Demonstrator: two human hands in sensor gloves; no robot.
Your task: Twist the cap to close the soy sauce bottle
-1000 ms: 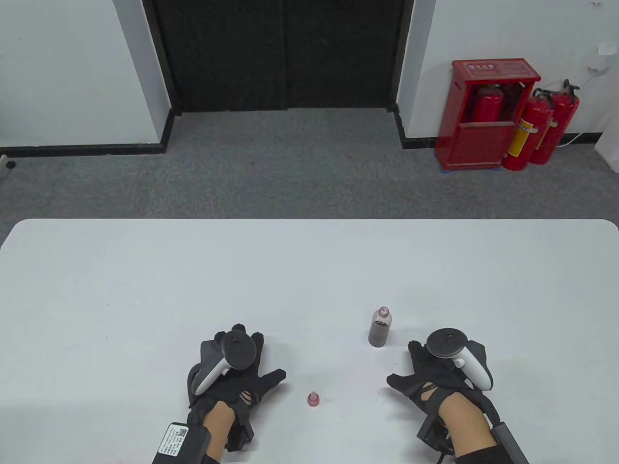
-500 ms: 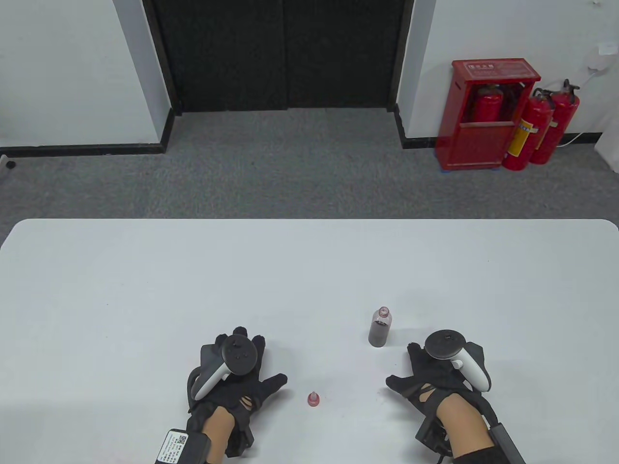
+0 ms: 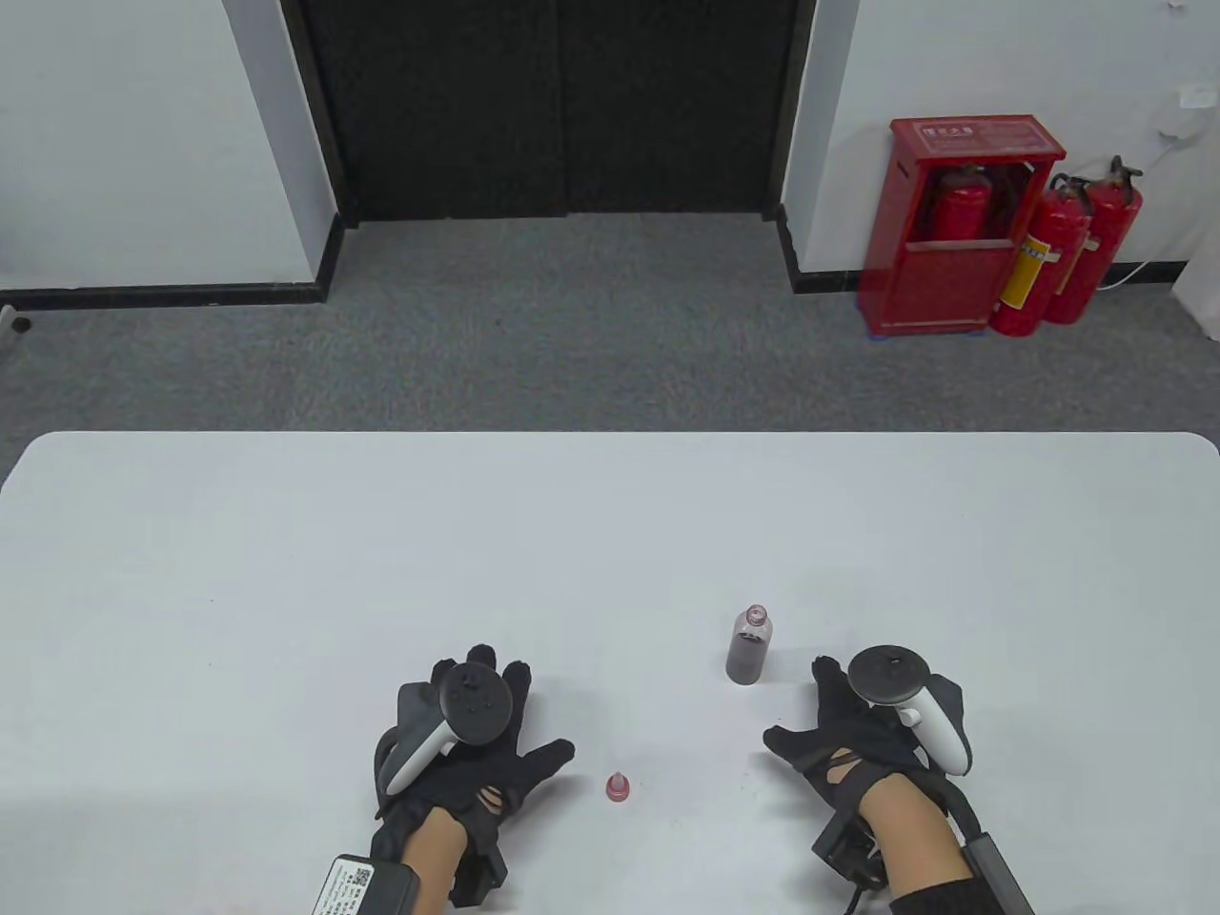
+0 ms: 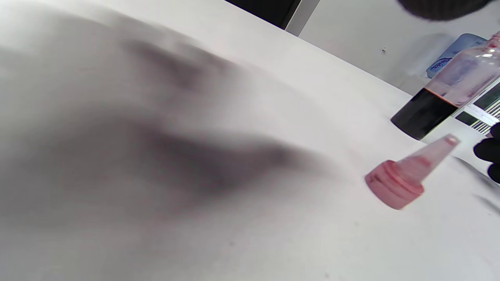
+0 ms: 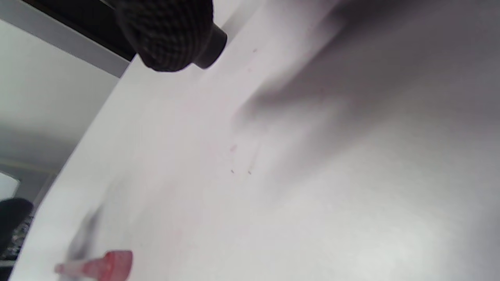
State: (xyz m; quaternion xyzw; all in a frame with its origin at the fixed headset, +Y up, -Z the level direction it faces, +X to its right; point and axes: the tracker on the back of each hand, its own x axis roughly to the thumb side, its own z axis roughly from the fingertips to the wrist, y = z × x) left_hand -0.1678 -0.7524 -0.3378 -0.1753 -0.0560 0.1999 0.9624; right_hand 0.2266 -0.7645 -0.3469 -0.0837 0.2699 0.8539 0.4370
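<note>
A small clear bottle [image 3: 749, 647] half full of dark soy sauce stands upright and uncapped on the white table [image 3: 286, 572]. It also shows in the left wrist view [image 4: 445, 99]. Its red nozzle cap [image 3: 618, 786] stands apart on the table, nearer the front edge, and shows in the left wrist view [image 4: 406, 175] and the right wrist view [image 5: 97, 266]. My left hand [image 3: 477, 743] lies flat on the table left of the cap, fingers spread, holding nothing. My right hand [image 3: 848, 729] lies flat just right of the bottle, fingers spread, holding nothing.
Beyond the table's far edge is grey carpet, a dark door [image 3: 562, 105] and a red fire-extinguisher cabinet [image 3: 963, 224] with two extinguishers beside it at the back right.
Both hands have shifted slightly forward on the table. The bottle and the cap have not moved.
</note>
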